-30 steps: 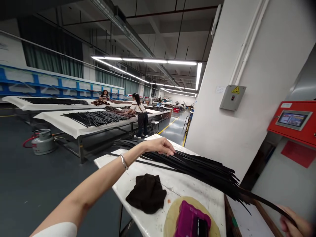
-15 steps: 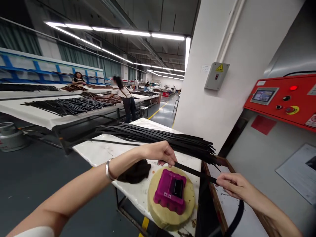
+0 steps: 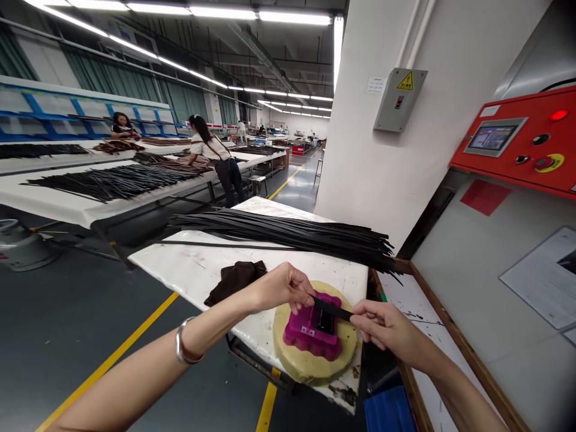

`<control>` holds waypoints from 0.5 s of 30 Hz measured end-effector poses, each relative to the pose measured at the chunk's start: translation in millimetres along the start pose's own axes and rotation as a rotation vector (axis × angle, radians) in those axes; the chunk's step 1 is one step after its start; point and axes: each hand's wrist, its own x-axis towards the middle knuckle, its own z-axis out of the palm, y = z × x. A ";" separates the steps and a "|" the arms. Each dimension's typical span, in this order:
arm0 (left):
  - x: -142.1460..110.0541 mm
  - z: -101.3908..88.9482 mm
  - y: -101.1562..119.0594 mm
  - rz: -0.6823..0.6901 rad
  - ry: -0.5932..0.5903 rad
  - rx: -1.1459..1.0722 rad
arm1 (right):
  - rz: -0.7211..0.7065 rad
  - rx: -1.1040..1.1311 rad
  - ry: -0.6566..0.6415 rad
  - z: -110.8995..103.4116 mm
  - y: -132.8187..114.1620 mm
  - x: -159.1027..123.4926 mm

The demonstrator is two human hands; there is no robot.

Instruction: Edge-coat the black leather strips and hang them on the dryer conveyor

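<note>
A short stretch of black strap [image 3: 342,312] runs between my two hands. My left hand [image 3: 291,289] pinches it on one side, fingers closed, wearing a silver bangle at the wrist. On the other side, my right hand [image 3: 380,324] grips it between thumb and fingers. Just below the strap is a magenta holder [image 3: 294,333] with a glossy black part [image 3: 326,324] in it; I cannot tell whether strap and part touch. The holder rests on a round yellowish block [image 3: 310,369]. Behind lies a pile of black straps [image 3: 279,231].
A dark brown cloth [image 3: 236,281] lies on the white table [image 3: 180,264], left of the block. To the right are a wood-edged board [image 3: 432,321] and a red control panel [image 3: 533,147]. A blue bin [image 3: 390,411] stands below. Two people work at strap-covered tables at the far left.
Both hands have come down over the magenta holder and closer together, leaving less strap between them. The strap's loop below my right hand no longer shows. My view has tilted down slightly.
</note>
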 end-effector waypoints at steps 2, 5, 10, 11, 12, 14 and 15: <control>-2.5 6.1 -2.7 -0.006 0.012 0.028 | -0.052 -0.061 0.049 8.1 0.8 2.5; -9.5 15.2 -4.4 0.068 0.028 0.238 | -0.121 -0.237 0.150 18.8 4.9 6.8; -18.6 21.4 -14.2 0.302 0.189 0.645 | -0.226 -0.465 0.261 29.9 21.1 8.7; -18.9 21.8 -17.0 0.325 0.204 0.681 | -0.249 -0.492 0.277 31.6 24.3 9.1; -18.9 22.0 -19.9 0.342 0.208 0.706 | -0.267 -0.513 0.291 33.3 27.1 9.7; -18.8 22.3 -24.8 0.371 0.210 0.739 | -0.295 -0.546 0.313 36.3 31.0 11.2; -18.9 22.4 -26.9 0.381 0.212 0.757 | -0.303 -0.560 0.319 37.5 32.3 11.8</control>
